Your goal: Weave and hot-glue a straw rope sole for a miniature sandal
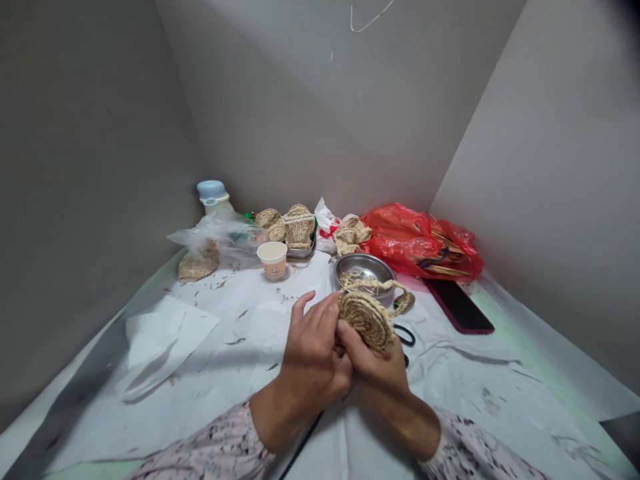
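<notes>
A coiled straw disc (367, 321) is tilted up between my two hands, its spiral of braid facing me. My right hand (377, 363) is closed on its lower edge, with the thumb lying across the front. At the left edge, my left hand (316, 343) has its fingers bent against the disc, partly behind it; one finger sticks up. A loose tail of straw braid (400, 293) runs from the disc's top and loops to the right. Black-handled scissors (406, 335) lie partly hidden behind my right hand.
A metal bowl (364, 268) with straw bits stands behind the disc. Right are a phone (460, 305) and a red plastic bag (415, 243) of straw. A paper cup (273, 260), woven pieces (299, 227), a clear bag (225, 233) and a bottle (213, 193) stand at back left. Paper (160, 340) lies left.
</notes>
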The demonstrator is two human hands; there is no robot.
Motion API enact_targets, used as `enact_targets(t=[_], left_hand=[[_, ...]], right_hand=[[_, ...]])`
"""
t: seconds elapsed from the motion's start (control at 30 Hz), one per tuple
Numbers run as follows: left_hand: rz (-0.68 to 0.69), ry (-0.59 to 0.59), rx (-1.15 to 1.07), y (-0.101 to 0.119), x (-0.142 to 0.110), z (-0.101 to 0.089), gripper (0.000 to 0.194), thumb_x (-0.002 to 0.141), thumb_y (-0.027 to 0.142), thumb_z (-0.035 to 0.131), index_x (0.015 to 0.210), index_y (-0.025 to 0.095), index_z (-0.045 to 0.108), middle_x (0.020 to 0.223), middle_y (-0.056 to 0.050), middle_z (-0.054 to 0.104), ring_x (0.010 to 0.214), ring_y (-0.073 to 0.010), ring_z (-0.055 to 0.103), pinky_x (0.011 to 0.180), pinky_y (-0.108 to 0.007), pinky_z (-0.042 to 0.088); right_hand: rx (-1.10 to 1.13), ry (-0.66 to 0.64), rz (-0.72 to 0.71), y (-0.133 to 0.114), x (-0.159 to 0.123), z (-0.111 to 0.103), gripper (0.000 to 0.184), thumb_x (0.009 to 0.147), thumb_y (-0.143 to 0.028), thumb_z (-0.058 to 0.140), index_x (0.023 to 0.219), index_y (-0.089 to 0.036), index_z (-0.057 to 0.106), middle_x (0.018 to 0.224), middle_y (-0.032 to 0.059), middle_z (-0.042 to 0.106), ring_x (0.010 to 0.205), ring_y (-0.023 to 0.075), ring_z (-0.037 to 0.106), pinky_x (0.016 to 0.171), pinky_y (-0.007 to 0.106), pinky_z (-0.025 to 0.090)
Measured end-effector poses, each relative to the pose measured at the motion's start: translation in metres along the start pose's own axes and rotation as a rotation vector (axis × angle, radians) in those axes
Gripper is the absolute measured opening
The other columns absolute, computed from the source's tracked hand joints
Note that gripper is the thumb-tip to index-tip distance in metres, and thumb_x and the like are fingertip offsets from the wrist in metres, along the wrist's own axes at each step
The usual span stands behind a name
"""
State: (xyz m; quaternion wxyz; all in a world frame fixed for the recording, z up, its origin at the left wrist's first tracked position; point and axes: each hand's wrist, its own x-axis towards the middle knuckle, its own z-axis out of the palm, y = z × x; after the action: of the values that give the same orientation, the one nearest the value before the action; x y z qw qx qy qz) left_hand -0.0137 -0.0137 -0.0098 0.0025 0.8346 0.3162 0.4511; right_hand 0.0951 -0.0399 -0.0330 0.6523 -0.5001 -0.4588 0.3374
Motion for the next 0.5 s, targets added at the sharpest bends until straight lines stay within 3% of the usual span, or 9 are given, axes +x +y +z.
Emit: enact_targets(t=[0.5], left_hand=[[0.0, 0.007, 0.004, -0.0003, -0.0002, -0.0007, 0.049, 0.067, 0.011, 0.051, 0.116, 0.016, 0.049, 0.116, -0.019, 0.068, 0.109, -0.029, 0.064, 0.106, -0.056, 0.035]], right_hand=[[0.009, 0.001, 0.007, 0.0039, 0.0005, 0.0007, 0.017, 0.081, -0.032, 0.067, 0.078, -0.017, 0.074, 0.068, 0.003, 0.072, 0.064, 0.0187, 0.066, 0.058, 0.026, 0.055]])
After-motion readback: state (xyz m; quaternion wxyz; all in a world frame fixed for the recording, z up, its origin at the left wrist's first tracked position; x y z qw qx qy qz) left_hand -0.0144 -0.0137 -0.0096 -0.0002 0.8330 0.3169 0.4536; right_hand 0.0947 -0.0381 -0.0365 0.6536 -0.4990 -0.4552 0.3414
